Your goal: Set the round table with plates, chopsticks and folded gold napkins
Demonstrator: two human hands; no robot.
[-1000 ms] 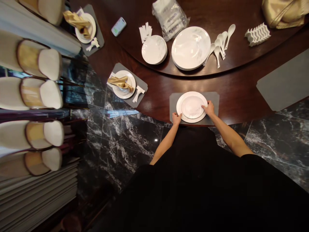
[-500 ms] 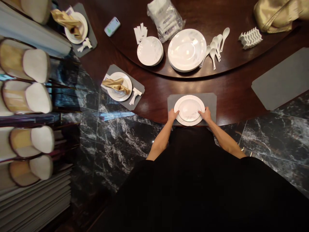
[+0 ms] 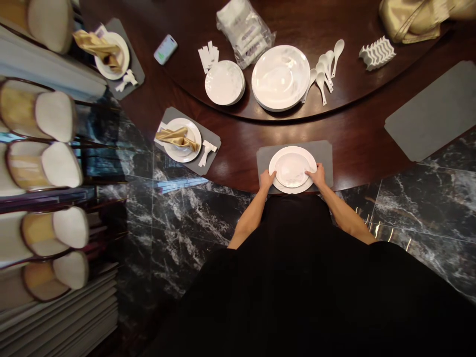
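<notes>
A small white plate (image 3: 292, 168) sits on a larger white plate (image 3: 293, 189), which lies on a grey placemat (image 3: 325, 152) at the table's near edge. My left hand (image 3: 267, 179) is closed on the left rim of the stacked plates, its thumb reaching the small plate's edge. On the right rim, my right hand (image 3: 318, 175) is closed in the same way, thumb on top. Both forearms come straight up from my body.
The raised turntable (image 3: 334, 94) holds a stack of small plates (image 3: 224, 82), a stack of large plates (image 3: 280, 77), spoons (image 3: 323, 74), white holders (image 3: 376, 52), plastic packets (image 3: 245, 29) and a phone (image 3: 165, 49). Two set places (image 3: 181, 139) lie left; a bare mat (image 3: 427, 116) right; chairs (image 3: 40, 163) far left.
My left hand has moved from the placemat's edge onto the plates' left rim. My right hand has slid down the right rim toward me. The plates have barely shifted.
</notes>
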